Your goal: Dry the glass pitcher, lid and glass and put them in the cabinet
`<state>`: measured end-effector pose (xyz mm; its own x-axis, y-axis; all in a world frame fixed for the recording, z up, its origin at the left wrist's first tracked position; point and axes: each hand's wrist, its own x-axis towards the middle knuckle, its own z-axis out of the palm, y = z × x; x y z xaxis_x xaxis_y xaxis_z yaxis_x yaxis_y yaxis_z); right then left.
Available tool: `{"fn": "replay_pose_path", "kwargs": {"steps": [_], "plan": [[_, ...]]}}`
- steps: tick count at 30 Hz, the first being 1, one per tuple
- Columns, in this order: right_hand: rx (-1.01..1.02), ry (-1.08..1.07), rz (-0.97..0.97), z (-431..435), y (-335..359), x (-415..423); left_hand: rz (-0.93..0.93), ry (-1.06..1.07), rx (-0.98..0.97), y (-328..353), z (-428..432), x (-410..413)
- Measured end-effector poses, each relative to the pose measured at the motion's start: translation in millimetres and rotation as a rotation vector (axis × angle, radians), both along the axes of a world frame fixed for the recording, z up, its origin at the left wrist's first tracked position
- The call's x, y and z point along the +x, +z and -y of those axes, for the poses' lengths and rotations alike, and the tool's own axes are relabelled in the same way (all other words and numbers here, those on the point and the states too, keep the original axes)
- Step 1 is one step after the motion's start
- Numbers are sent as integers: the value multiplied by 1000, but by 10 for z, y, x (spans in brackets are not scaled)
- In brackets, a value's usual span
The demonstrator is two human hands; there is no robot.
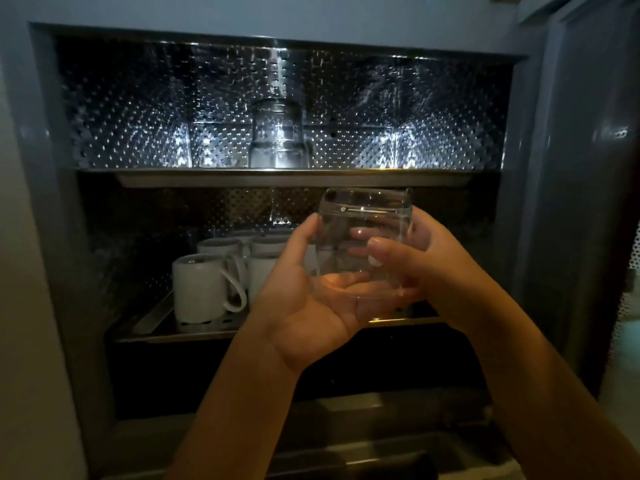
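1. You held the glass (363,216) in both hands in front of the open cabinet (41,168), with nothing under it but your hands.
2. Your left hand (304,306) lay palm up beneath the glass. Its fingers (346,289) were curled under the lower end and showed through the clear wall, and its thumb (306,233) pressed up the side nearest that hand.
3. Your right hand (440,261) gripped the other side. Its thumb (379,251) crossed the near face, and its fingers were wrapped behind, showing dimly through the glass.
4. So both sets of fingers were closed round the glass, neither spread nor pressed flat together.
5. The thick end of the glass stood above your fingers. Whether that was its base or its rim, I cannot tell.
6. The pitcher (278,140) stood upright on the upper shelf (207,176), above your fingers and farther back, a little toward your left hand's side. It was well apart from the glass. I cannot tell whether its lid was on.
7. White mugs (204,289) stood grouped on the lower shelf (156,323), beyond your left fingers and level with them. The nearest mug's handle pointed toward your left hand without touching it.
8. The walls behind both shelves were dimpled metal, brightly lit on the upper shelf and dark behind your fingers.
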<state>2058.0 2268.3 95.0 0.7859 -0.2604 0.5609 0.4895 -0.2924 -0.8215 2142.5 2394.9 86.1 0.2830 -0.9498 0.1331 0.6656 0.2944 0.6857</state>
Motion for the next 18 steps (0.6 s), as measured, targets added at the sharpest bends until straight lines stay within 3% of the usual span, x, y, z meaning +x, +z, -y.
{"fn": "replay_pose_path", "kwargs": {"steps": [6,18], "plan": [[-101,-100,11,89,241,21,-16,-102,-6,203,209,161],[-108,-325,19,303,536,31,51,-286,-33,528,445,297]]}}
